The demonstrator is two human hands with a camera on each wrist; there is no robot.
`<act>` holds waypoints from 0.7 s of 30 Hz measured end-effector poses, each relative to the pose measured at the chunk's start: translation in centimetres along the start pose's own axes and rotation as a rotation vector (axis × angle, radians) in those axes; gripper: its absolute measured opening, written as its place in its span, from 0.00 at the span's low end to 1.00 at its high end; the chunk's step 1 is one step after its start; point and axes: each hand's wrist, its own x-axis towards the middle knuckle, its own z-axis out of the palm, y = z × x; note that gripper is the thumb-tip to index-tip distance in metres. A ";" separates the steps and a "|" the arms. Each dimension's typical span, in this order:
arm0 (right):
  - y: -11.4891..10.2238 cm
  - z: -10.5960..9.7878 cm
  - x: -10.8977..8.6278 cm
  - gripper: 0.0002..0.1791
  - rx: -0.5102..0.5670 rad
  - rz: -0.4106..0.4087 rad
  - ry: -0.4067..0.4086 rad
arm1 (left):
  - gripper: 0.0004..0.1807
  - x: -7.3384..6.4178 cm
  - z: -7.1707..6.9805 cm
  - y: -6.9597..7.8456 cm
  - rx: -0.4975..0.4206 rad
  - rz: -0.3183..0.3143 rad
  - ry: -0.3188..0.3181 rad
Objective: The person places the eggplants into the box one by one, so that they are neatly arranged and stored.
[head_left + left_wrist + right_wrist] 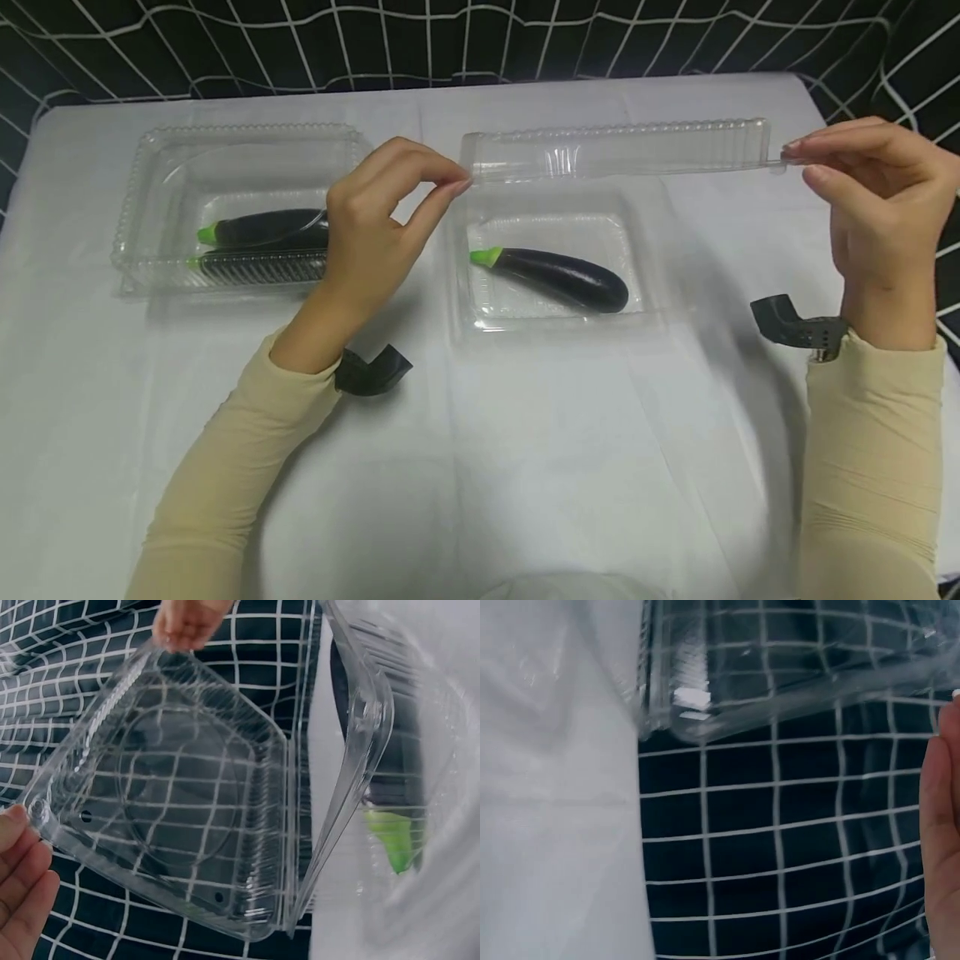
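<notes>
My left hand (378, 221) pinches the left front corner of a clear plastic lid (637, 152) between thumb and index finger. At the opposite corner, the fingertips and thumb of my right hand (885, 192) pinch the same rim. The lid stands raised, hinged along the back of a clear clamshell tray (555, 323), as the left wrist view shows. One dark eggplant (562, 279) with a green stem end lies in that tray, stem to the left. In the right wrist view, only part of the right hand (941, 825) shows, beside the lid's edge.
Left of the tray is another clear clamshell box (161, 192) with two dark eggplants in it, partly hidden by my left hand. A white cloth (555, 433) covers the table. Dark fabric with a white grid (465, 46) hangs behind the far edge.
</notes>
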 end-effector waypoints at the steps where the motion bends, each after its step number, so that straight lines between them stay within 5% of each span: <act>1: -0.4 0.2 -0.1 0.09 0.010 -0.002 0.000 | 0.03 -0.1 -0.1 0.0 0.003 -0.004 -0.003; 11: -0.4 0.0 -2.5 0.08 -0.150 0.039 -0.004 | 0.02 -2.3 -0.3 0.3 0.076 -0.029 -0.113; 21: 0.2 0.5 -5.5 0.04 -0.114 0.105 0.050 | 0.02 -4.4 -0.5 0.4 0.004 -0.124 -0.178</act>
